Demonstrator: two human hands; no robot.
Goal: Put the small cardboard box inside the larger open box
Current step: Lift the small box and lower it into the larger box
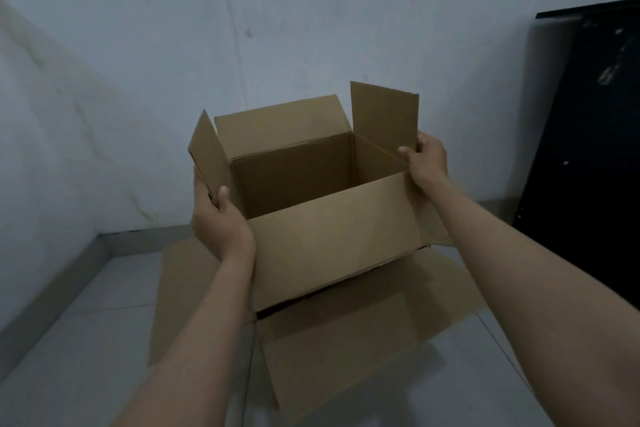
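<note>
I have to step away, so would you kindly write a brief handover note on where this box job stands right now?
Left hand: grips the small box at its left side.
Right hand: grips its right side by the flap.
Small box: open, empty, held in the air above the larger box, whose flaps spread out on the floor.
Done: small box picked up and brought over.
Left: lower it inside, let go.

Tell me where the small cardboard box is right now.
In the head view the small cardboard box sits mid-frame, held between the left hand and right hand, above the larger open box's spread flaps on the floor.
</note>
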